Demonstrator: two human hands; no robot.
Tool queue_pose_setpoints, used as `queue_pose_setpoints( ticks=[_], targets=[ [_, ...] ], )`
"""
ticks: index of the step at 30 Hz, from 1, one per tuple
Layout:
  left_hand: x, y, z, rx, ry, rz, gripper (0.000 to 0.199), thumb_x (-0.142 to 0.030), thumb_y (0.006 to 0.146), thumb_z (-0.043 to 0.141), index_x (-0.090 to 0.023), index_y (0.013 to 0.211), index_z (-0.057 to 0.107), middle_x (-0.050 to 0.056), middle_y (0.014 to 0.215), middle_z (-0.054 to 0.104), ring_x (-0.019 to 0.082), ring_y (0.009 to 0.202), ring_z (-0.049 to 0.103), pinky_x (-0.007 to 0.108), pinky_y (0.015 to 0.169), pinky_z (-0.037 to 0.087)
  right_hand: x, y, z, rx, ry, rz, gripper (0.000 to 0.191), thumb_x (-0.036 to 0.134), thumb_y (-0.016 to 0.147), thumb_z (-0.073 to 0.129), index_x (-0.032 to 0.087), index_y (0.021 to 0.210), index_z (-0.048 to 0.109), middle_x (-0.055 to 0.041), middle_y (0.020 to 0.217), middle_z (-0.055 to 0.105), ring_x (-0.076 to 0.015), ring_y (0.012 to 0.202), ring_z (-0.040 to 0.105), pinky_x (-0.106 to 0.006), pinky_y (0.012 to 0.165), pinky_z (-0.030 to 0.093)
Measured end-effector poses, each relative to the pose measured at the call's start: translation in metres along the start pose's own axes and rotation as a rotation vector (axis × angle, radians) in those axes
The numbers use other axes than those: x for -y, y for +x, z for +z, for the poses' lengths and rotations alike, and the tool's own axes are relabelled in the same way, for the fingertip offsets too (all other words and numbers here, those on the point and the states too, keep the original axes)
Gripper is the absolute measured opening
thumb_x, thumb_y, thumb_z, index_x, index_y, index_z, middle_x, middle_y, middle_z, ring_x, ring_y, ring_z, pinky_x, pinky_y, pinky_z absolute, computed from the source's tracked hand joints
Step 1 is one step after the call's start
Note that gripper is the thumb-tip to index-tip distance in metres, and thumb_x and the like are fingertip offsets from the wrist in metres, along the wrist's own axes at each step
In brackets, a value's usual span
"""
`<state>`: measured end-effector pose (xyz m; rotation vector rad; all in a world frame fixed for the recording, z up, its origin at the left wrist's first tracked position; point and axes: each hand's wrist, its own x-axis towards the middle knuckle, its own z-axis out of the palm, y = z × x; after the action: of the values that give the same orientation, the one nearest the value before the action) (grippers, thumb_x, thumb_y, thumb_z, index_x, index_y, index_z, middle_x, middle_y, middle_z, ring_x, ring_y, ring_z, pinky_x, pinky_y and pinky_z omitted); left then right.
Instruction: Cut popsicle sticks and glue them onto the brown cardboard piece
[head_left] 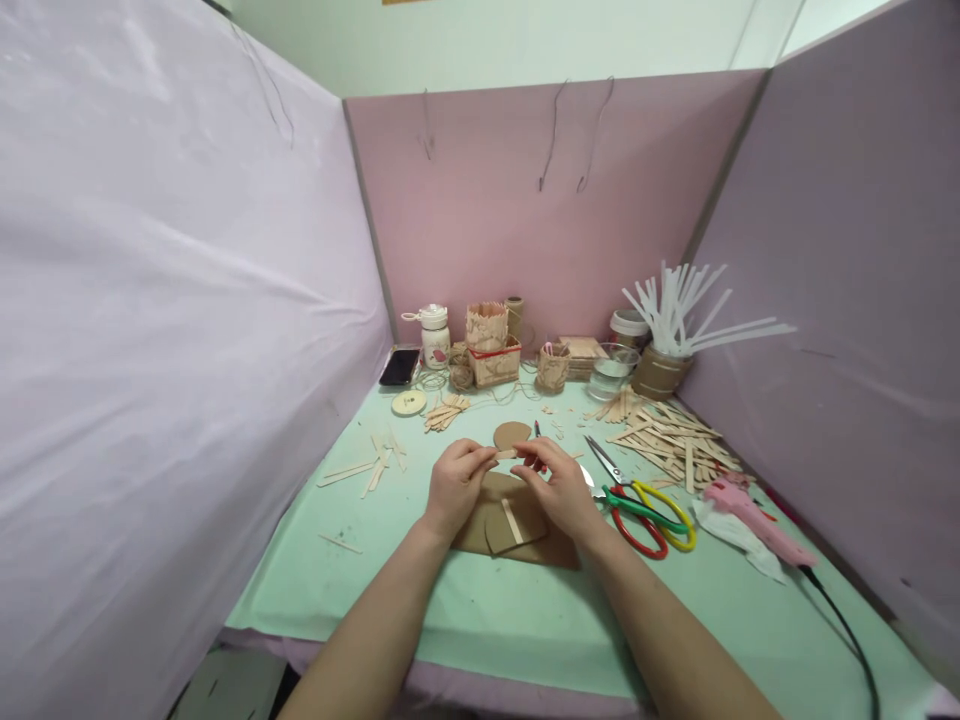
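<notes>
A short piece of wooden craft stick spans the gap between my two hands, above the brown cardboard. My left hand pinches its left end. The fingertips of my right hand close on its right end. Below them a brown cardboard sheet lies on the table, with a smaller curved cardboard piece on top. Another craft stick rests on that curved piece. Just beyond my fingers lies a round cardboard piece, partly hidden by my hands.
Right of my hands lie scissors with yellow handles and scissors with red and green handles. Farther right are a pink glue gun, its cord, and a craft stick pile. A water bowl and glue sticks stand behind.
</notes>
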<state>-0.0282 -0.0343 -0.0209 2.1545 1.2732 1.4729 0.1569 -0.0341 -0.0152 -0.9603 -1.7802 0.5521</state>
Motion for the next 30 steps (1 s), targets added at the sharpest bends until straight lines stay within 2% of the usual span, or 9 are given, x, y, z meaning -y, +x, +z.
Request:
queue_pose_setpoints(
  ticks=[7, 13, 21, 27, 30],
  targets=[
    [0.0027, -0.0029, 0.0052, -0.037, 0.176, 0.179, 0.018, -0.021, 0.093, 0.057, -0.02, 0.093, 0.075, 0.005, 0.078, 0.067, 0.018, 0.076, 0.059, 0.03, 0.071, 0.047, 0.0005, -0.0019, 0.0004, -0.003, -0.071, -0.067, 0.014, 0.022, 0.089, 0.064, 0.022, 0.103, 0.066, -0.0068, 0.098, 0.065, -0.022, 0.088, 0.061, -0.036, 0.079, 0.05],
    [0.0024, -0.0033, 0.0062, -0.093, 0.259, 0.262, 0.019, -0.022, 0.094, 0.056, -0.02, 0.093, 0.074, 0.005, 0.078, 0.068, 0.017, 0.076, 0.06, 0.029, 0.07, 0.047, 0.0001, -0.0016, 0.0007, -0.034, -0.101, -0.11, 0.01, 0.021, 0.089, 0.064, 0.022, 0.099, 0.066, -0.0062, 0.096, 0.065, -0.0217, 0.086, 0.062, -0.035, 0.078, 0.05],
    [-0.0003, -0.0041, 0.0056, -0.114, 0.277, 0.298, 0.017, -0.02, 0.094, 0.056, -0.02, 0.096, 0.073, 0.005, 0.08, 0.069, 0.016, 0.077, 0.06, 0.029, 0.07, 0.048, 0.0055, -0.0011, -0.0007, -0.056, -0.087, -0.153, 0.007, 0.026, 0.092, 0.061, 0.023, 0.089, 0.066, -0.0046, 0.086, 0.066, -0.0206, 0.083, 0.062, -0.034, 0.076, 0.05],
    [-0.0021, -0.0047, 0.0042, -0.121, 0.261, 0.285, 0.017, -0.022, 0.095, 0.056, -0.02, 0.098, 0.073, 0.005, 0.081, 0.069, 0.016, 0.077, 0.061, 0.03, 0.071, 0.049, 0.0065, -0.0007, -0.0022, -0.066, -0.056, -0.139, 0.015, 0.029, 0.089, 0.065, 0.022, 0.102, 0.066, -0.0056, 0.091, 0.067, -0.0191, 0.078, 0.062, -0.032, 0.07, 0.052],
    [-0.0026, -0.0046, 0.0046, -0.121, 0.25, 0.279, 0.018, -0.022, 0.095, 0.056, -0.021, 0.098, 0.073, 0.005, 0.081, 0.07, 0.016, 0.077, 0.061, 0.03, 0.071, 0.049, 0.0067, -0.0008, -0.0025, -0.058, -0.053, -0.141, 0.012, 0.03, 0.09, 0.064, 0.023, 0.1, 0.066, -0.0058, 0.09, 0.067, -0.0197, 0.079, 0.062, -0.033, 0.071, 0.052]
  ],
)
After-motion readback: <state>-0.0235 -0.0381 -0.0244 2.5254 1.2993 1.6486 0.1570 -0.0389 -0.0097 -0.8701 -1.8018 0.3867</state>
